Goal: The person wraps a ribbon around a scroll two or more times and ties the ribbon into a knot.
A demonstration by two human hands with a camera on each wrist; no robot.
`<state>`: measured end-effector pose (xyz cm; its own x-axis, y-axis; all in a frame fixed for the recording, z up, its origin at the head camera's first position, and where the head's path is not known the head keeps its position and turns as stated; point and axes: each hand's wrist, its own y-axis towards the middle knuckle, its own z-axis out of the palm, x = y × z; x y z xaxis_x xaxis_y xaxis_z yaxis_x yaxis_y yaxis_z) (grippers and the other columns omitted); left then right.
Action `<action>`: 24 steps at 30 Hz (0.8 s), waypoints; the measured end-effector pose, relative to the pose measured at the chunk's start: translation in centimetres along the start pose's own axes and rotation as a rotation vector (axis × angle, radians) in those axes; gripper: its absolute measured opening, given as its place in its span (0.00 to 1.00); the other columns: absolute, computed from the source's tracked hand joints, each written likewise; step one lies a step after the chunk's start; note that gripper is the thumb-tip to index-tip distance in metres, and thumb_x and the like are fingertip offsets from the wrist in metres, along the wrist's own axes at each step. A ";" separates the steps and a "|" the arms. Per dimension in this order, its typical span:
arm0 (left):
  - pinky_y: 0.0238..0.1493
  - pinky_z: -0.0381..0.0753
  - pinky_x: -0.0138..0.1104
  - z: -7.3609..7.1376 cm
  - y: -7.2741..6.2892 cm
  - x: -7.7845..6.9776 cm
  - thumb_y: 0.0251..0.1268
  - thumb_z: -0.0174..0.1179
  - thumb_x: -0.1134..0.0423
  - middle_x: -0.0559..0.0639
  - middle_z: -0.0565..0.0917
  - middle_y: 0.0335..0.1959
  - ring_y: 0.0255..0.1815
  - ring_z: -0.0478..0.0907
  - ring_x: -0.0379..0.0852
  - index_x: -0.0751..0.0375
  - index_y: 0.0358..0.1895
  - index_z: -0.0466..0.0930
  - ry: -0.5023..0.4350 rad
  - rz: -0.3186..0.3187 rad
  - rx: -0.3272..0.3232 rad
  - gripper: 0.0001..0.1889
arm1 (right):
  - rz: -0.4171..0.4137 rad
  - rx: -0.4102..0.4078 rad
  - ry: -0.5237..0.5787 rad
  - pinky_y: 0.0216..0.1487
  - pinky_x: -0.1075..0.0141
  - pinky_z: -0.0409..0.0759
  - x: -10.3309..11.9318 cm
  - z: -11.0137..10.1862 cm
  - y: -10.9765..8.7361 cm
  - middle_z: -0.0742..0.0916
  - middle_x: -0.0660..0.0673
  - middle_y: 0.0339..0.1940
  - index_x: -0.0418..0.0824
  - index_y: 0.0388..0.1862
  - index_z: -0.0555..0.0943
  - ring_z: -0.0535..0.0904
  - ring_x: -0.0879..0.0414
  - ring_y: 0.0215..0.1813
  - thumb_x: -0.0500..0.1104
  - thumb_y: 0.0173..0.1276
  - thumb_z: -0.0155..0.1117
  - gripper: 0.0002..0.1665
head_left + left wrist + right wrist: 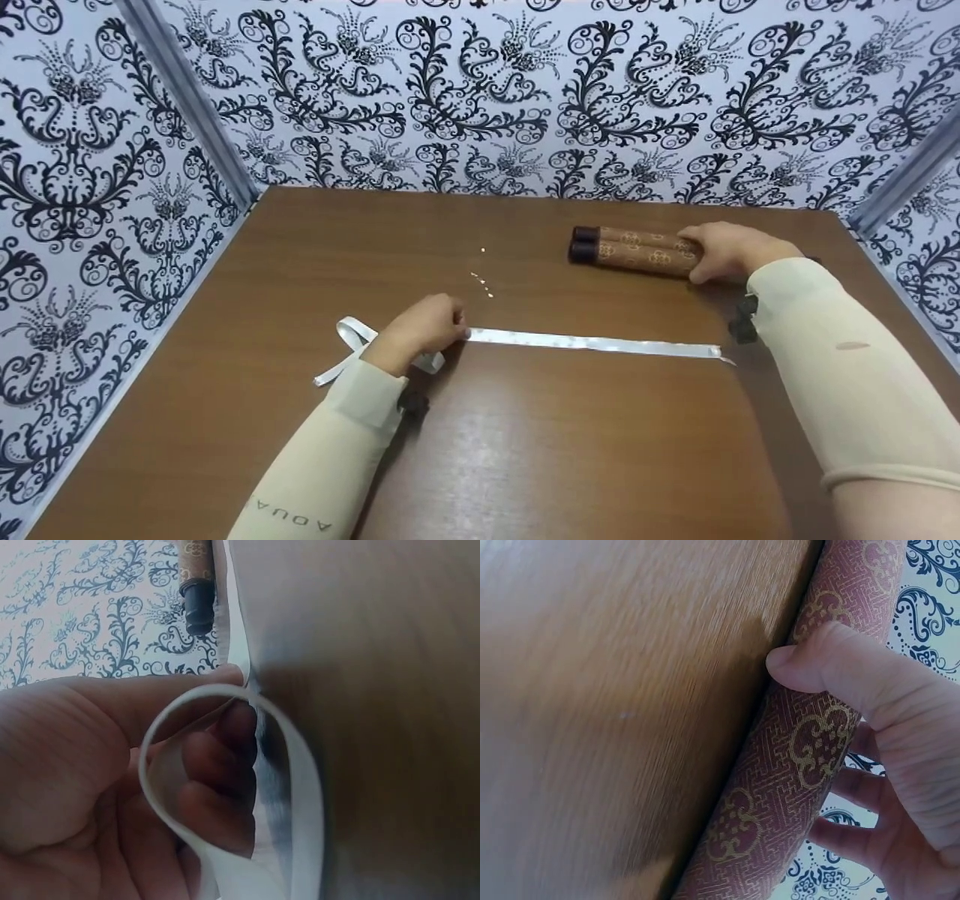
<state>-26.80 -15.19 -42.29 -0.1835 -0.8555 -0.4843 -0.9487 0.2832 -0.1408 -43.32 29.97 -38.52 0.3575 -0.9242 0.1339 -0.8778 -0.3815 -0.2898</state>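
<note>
A white ribbon (592, 343) stretches nearly straight across the brown table, its far end to the right. My left hand (427, 326) pinches it between thumb and fingers near the middle of the table. Beyond the pinch, the spare ribbon curls in loops to the left, and the left wrist view shows one ribbon loop (306, 780) in front of the fingers. At the back right, my right hand (731, 247) grips a rolled scroll (645, 251) with brown-and-gold patterned cloth and dark end knobs. In the right wrist view the thumb lies across the scroll (821, 746), with fingers on its other side.
Several small pale specks (482, 282) lie on the table (585, 442) between the ribbon and the back edge. Patterned black-and-white panels (480, 97) rise behind the table and at its sides, with grey posts (187, 97) at the corners.
</note>
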 end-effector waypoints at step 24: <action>0.26 0.68 0.33 -0.1 -0.3 0.0 0.65 0.61 0.65 0.44 0.74 0.22 0.22 0.71 0.42 0.58 0.26 0.79 0.007 -0.012 0.018 0.08 | -0.003 -0.018 -0.002 0.49 0.43 0.79 3.4 -2.9 -4.7 0.86 0.39 0.46 0.39 0.60 0.74 0.81 0.45 0.45 0.55 0.51 0.81 0.42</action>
<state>-26.58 -15.33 -42.18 -0.1736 -0.8619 -0.4764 -0.9462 0.2801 -0.1620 -38.87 28.68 -33.92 0.3606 -0.9232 0.1328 -0.8824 -0.3838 -0.2722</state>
